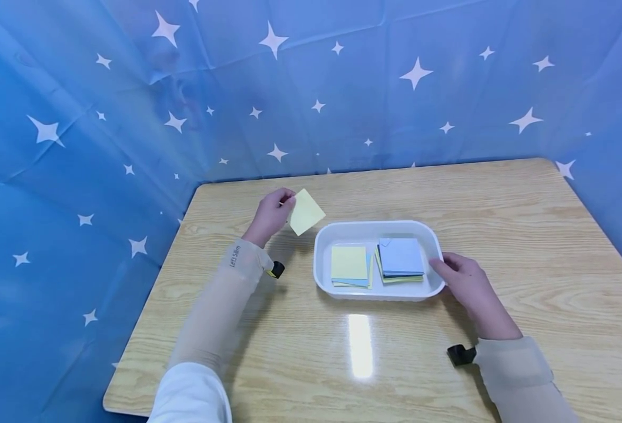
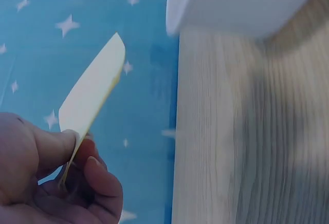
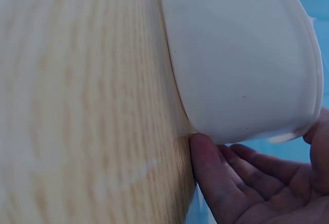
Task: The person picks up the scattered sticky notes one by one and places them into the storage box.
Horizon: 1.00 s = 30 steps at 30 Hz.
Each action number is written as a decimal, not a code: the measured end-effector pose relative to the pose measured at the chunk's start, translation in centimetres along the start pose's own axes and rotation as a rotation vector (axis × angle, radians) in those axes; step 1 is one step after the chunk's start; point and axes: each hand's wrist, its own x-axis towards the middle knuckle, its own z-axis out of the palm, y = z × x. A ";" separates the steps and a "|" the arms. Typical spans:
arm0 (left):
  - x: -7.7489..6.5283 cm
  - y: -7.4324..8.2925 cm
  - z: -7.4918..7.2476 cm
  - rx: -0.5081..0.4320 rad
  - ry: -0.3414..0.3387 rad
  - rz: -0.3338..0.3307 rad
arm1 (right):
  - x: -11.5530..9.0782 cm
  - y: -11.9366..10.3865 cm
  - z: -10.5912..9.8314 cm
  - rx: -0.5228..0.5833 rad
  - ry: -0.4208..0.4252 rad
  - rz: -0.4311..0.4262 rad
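My left hand (image 1: 273, 216) pinches a pale yellow sticky note (image 1: 306, 212) by one corner, up and left of a white plastic tray (image 1: 378, 225). In the left wrist view, thumb and fingers press on the lower end of the note (image 2: 92, 90), which tilts upward. At the tray's right end, my right hand (image 1: 465, 279) grips the wall, thumb over the rim and fingers along the outside, low near the table in the right wrist view. Inside the tray lie a left stack of notes (image 1: 348, 262), yellow on top, and a right stack (image 1: 400, 255), blue on top.
The tray stands on a wood-grain table (image 1: 300, 358). Behind and to the left hangs a blue curtain (image 1: 311, 88) with white stars. A black wrist camera (image 1: 276, 269) sits on my left wrist, another camera (image 1: 461, 355) on my right.
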 end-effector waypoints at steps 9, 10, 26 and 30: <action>-1.3 3.5 2.3 0.145 -0.154 0.103 | 0.0 0.3 -0.1 0.020 -0.007 0.026; -1.4 3.8 2.5 0.156 -0.174 0.112 | 0.0 0.3 -0.1 0.019 -0.005 0.023; -2.3 5.7 6.4 0.402 -0.508 0.193 | -0.1 0.0 -0.1 0.035 -0.012 0.032; -2.7 5.9 6.9 0.455 -0.539 0.203 | -0.1 0.0 0.0 0.025 -0.006 0.021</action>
